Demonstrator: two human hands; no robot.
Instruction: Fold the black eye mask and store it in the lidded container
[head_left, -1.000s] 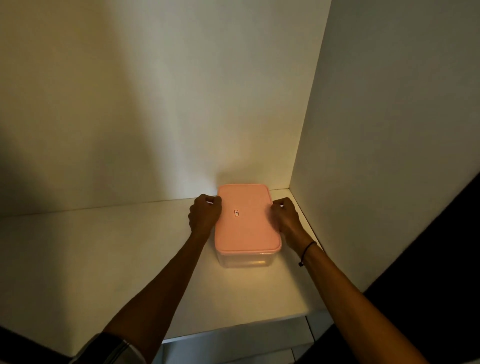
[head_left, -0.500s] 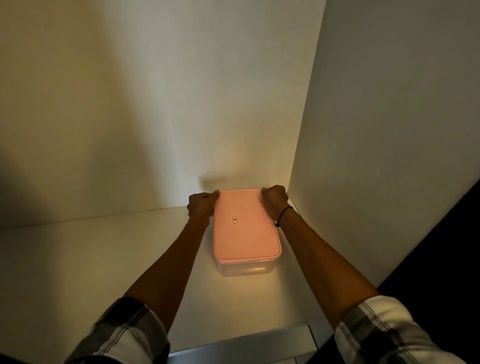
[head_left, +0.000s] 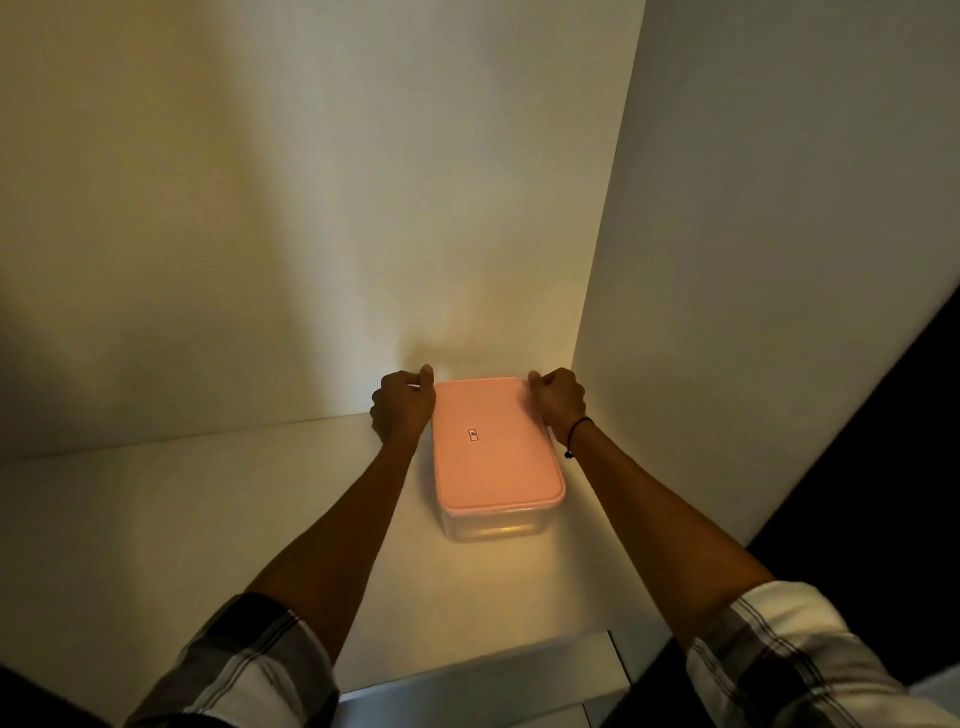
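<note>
A clear plastic container with a pink lid stands on a white shelf in the right back corner. The lid lies flat on the container. My left hand grips the lid's far left corner, fingers curled over the edge. My right hand, a black band at its wrist, grips the far right corner the same way. The black eye mask is not in sight; the container's inside is hidden by the lid and glare.
The white shelf spreads wide to the left of the container. A back wall and a right side wall close the corner. The shelf's front edge runs below my forearms.
Both hands slid from the lid's middle sides back to its far corners. The container stayed in place.
</note>
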